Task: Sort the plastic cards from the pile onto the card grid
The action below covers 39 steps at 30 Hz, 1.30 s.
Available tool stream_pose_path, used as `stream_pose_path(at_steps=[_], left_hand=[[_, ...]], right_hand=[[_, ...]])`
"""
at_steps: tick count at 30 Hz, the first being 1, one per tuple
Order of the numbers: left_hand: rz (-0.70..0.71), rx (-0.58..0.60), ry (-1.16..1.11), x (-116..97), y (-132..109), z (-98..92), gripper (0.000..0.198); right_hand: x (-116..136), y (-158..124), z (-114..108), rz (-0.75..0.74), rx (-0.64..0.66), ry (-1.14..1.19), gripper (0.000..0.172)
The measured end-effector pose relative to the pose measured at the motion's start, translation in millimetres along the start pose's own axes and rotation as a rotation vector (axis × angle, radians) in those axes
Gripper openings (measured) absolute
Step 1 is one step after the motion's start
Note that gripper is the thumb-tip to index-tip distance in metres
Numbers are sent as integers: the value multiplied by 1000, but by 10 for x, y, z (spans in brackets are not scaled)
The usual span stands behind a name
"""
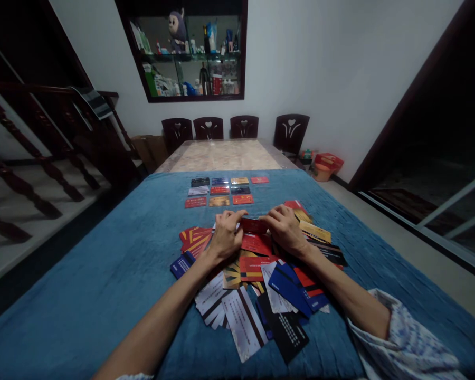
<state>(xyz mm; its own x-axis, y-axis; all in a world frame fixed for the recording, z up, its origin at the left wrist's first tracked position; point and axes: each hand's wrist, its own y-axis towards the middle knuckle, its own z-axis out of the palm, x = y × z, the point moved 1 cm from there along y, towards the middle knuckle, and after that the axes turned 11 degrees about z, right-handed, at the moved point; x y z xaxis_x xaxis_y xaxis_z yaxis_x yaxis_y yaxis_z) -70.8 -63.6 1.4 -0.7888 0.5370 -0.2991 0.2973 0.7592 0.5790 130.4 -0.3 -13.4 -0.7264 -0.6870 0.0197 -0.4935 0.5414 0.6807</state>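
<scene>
Between my two hands, above the heap, is a dark red card [254, 226], tilted up and gripped at both ends. My left hand [228, 233] pinches its left end, and my right hand [282, 227] pinches the right end. Below and around them spreads a loose pile of plastic cards: a red card [256, 244] just under the held one, a silver card [244, 323], a black card [285, 328], a blue card [290, 287] and a gold card [315, 231]. Many overlap, some with magnetic stripes up. My forearms cover part of the pile.
Beyond my hands, several cards lie in rows, among them a red card [243, 199] and a black card [200, 181]. A blue cloth [138, 237] covers the near table; its far end is a marble-patterned top [229, 154]. Chairs [244, 126] stand behind.
</scene>
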Motion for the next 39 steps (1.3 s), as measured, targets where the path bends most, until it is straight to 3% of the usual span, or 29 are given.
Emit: stream_pose_path(at_steps=[8, 20, 30, 39], left_hand=[[17, 97, 60, 26, 9, 19, 39], [-5, 151, 93, 101, -11, 80, 45], [-66, 106, 44, 85, 42, 22, 47], [-46, 231, 32, 46, 147, -47, 60]], right_hand=[[25, -6, 30, 57, -6, 53, 22], [81, -13, -9, 191, 244, -9, 37], [76, 12, -23, 137, 218, -23, 52], [-14, 145, -54, 140, 260, -101, 53]])
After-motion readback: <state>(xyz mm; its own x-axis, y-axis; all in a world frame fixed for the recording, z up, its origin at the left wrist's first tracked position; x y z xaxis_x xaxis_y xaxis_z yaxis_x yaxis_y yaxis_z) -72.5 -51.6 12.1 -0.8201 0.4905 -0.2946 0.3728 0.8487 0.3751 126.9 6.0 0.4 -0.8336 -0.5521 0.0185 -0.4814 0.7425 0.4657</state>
